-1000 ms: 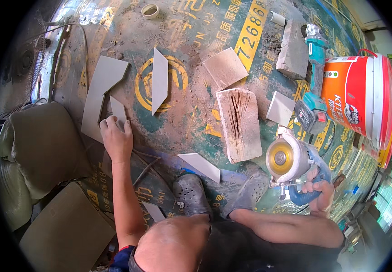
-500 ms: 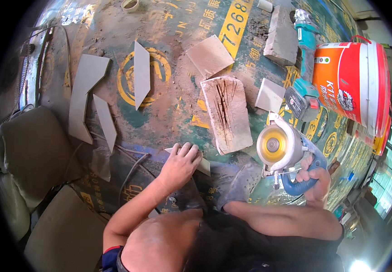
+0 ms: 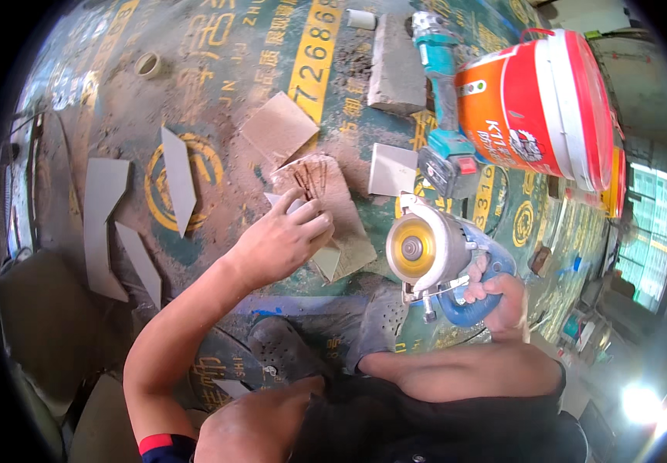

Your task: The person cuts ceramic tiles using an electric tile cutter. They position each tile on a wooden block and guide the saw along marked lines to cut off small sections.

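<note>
My left hand grips a pale angled tile piece on a scored stone block, fingers curled over it and partly hiding it. My right hand is wrapped round the handle of a blue circular tile saw, its yellow disc turned up toward me, right of the block. Left of my left hand lie cut tile pieces: a notched one and two strips. Square tiles lie behind and right of the block.
A teal cordless angle grinder lies beside a red-orange bucket at the back right, near a long grey block. Small cylinders lie at the back. My clogs rest near me; dark padded items sit left.
My left hand left the pieces on the left, took hold of the tile piece near my feet and moved it up onto the block. The view has shifted; the saw stays in my right hand.
</note>
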A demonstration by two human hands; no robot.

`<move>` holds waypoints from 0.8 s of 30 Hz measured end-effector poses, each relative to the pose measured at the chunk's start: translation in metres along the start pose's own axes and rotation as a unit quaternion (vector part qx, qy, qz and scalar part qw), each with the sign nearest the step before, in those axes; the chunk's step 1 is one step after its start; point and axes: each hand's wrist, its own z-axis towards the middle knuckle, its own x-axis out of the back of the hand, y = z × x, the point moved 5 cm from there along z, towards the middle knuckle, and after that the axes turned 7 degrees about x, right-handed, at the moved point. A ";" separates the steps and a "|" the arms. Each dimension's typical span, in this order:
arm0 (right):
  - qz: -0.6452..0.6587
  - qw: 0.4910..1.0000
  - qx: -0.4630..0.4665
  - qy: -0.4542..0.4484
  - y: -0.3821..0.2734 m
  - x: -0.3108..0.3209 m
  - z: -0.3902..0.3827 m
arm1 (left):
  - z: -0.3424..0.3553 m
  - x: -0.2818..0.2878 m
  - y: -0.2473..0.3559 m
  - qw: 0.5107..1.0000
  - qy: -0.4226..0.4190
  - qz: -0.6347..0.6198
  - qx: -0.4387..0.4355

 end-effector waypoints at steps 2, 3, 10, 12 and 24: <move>0.011 1.000 -0.008 -0.003 -0.002 0.004 -0.002 | 0.022 -0.011 0.003 0.999 -0.027 -0.011 -0.013; -0.003 1.000 0.000 0.006 -0.007 0.004 -0.004 | 0.032 -0.019 0.005 0.999 -0.018 -0.029 -0.021; -0.013 0.996 0.067 0.056 -0.029 0.020 -0.015 | 0.064 -0.041 0.012 0.979 -0.172 -0.108 -0.008; -0.027 0.995 0.071 0.064 -0.031 0.019 -0.014 | 0.053 -0.036 0.013 0.972 -0.214 -0.096 -0.024; -0.070 0.996 0.043 0.035 -0.030 -0.007 -0.017 | -0.023 -0.008 0.008 0.992 -0.117 -0.036 0.003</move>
